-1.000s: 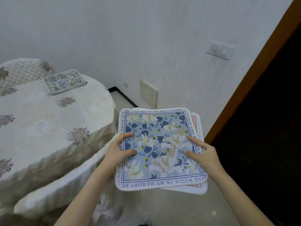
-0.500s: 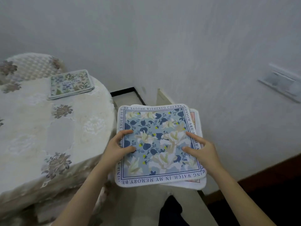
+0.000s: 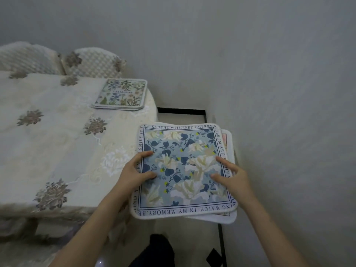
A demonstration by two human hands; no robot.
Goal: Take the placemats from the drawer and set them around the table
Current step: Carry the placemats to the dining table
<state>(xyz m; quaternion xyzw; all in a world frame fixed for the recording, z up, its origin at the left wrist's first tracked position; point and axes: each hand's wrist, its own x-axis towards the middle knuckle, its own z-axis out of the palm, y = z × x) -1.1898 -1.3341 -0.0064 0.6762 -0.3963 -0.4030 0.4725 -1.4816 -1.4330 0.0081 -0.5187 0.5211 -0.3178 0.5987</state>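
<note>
While the drawer itself lay outside the head view, the placemats were plainly out of it, so the first half of the job could be judged done. One small stack of green floral mats (image 3: 121,94) lay flat on the counter (image 3: 57,143) at its far right edge, close to the wall; whether it was a single setting or several mats waiting to be spread out could not be told, though layered edges showed at its near side. The rest were in the person's grasp: a blue floral placemat (image 3: 183,170) with a lettered border sat on top of at least one more, a pink-edged mat (image 3: 227,143) peeking out along its right and lower sides. This held stack hung in the air just off the counter's right edge, over the floor, touching no surface. The left hand (image 3: 134,174) gripped the stack's left margin, thumb and forefinger spread on the top face with the other fingers hidden underneath. The right hand (image 3: 233,178) held the right margin the same way, two fingers (image 3: 223,160) lying fairly straight across the print. By that reckoning the setting-out was only begun: the near side of the counter showed nothing but embroidered cloth, and the held mats had yet to be laid down one by one around it.
</note>
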